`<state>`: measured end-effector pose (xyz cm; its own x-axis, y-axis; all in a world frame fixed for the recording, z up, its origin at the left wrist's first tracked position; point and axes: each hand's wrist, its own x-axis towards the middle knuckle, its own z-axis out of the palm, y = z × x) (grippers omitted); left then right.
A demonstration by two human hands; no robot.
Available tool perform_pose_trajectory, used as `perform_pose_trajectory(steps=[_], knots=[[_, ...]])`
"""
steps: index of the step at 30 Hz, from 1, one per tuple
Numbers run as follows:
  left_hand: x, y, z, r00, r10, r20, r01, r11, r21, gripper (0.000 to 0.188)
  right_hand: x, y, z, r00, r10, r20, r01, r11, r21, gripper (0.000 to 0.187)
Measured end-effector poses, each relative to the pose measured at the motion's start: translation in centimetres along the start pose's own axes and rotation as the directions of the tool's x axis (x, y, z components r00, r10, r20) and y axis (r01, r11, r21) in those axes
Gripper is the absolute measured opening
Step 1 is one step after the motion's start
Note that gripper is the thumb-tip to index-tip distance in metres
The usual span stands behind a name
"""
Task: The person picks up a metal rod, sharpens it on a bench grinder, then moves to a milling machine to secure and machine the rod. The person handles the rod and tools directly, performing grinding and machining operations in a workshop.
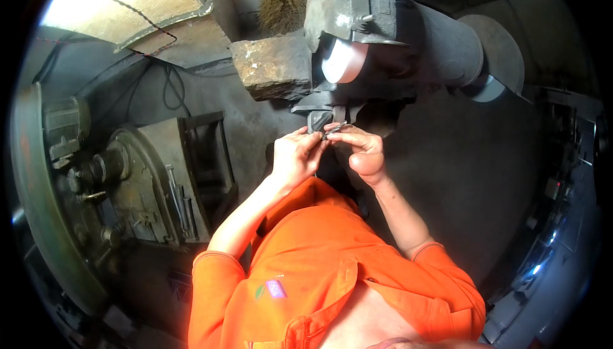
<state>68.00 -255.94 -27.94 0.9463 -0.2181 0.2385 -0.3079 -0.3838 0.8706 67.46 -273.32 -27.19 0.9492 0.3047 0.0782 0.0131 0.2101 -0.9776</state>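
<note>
Orange jacket (306, 240) lies nearest. Left hand (297, 154) is pinched on a small metal piece (334, 130), close to the bracket (313, 119); right hand (366, 150) pinches its other end. It looks light, stiff, perhaps slick and sharp-edged: best held by fingertips at both ends. Around: machine (137, 186), stone block (271, 65), brush (281, 7), then wheel (345, 62) under its guard (338, 4), limiting reach beyond the hands.

The metal piece (335, 130) is grey, jacket (306, 247) orange, block (271, 67) mottled brown.
</note>
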Motion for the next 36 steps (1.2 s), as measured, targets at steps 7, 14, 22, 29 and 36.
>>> perform_pose_trajectory(steps=[7,14,22,29,36], knots=[[-1.2,0.0,-1.6,0.999,-0.029,0.024,0.03,0.999,-0.033,0.009,0.0,-0.7,1.9,0.997,0.07,0.011,-0.071,0.997,0.038,0.047],[-2.7,-0.9,-3.6,0.98,-0.196,0.043,0.199,0.976,-0.086,0.012,-1.4,-0.2,3.0,0.984,0.16,-0.077,-0.157,0.986,0.052,0.046],[-5.3,-3.8,-7.6,0.89,-0.455,0.022,0.445,0.857,-0.26,0.021,-6.1,8.8,0.1,0.616,0.7,-0.36,-0.63,0.713,0.309,0.042],[-6.4,-2.5,-9.7,0.867,-0.494,0.058,0.483,0.808,-0.339,0.019,-1.8,11.6,2.1,0.998,0.013,0.063,0.061,0.156,-0.986,0.045],[-9.4,-1.7,-12.2,0.891,-0.451,-0.062,0.428,0.876,-0.22,0.02,1.6,14.8,-2.4,0.824,0.362,0.436,0.45,0.049,-0.892,0.047]])
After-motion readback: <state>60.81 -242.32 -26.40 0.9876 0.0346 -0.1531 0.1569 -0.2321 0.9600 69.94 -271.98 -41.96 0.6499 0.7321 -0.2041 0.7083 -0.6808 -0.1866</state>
